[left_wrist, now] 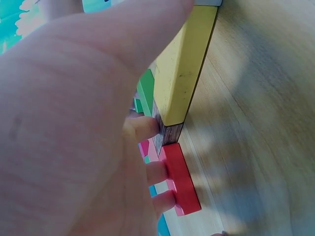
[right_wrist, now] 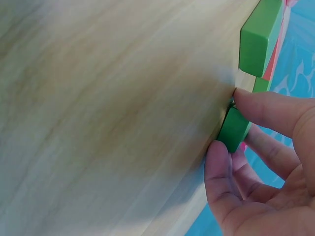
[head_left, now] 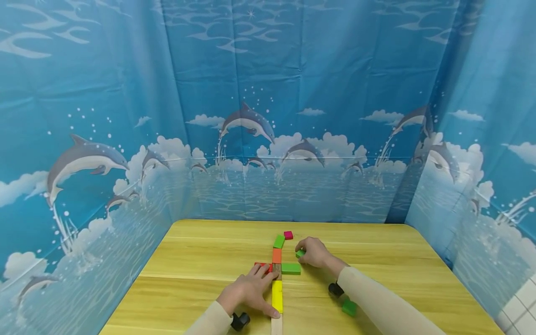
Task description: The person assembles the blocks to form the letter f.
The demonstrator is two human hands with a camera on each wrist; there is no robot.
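A row of wooden blocks runs up the table's middle: a pale block (head_left: 277, 324), a yellow block (head_left: 277, 296), a dark brown block (head_left: 277, 270), an orange block (head_left: 277, 255) and a tilted green block (head_left: 279, 241). A red block (left_wrist: 180, 179) lies left of the brown one, a long green block (head_left: 291, 269) right of it. My left hand (head_left: 252, 289) spreads over the row, fingertips touching the red and brown blocks, thumb by the joint of yellow and pale. Between thumb and fingers, my right hand (head_left: 315, 252) pinches a small green block (right_wrist: 234, 130) at the tabletop.
A crimson block (head_left: 288, 235) lies at the row's far end. Another green block (head_left: 349, 307) sits under the right forearm, close to the black wrist camera (head_left: 335, 289). Blue dolphin-print curtains (head_left: 268, 186) hang behind and beside the wooden table (head_left: 188, 246).
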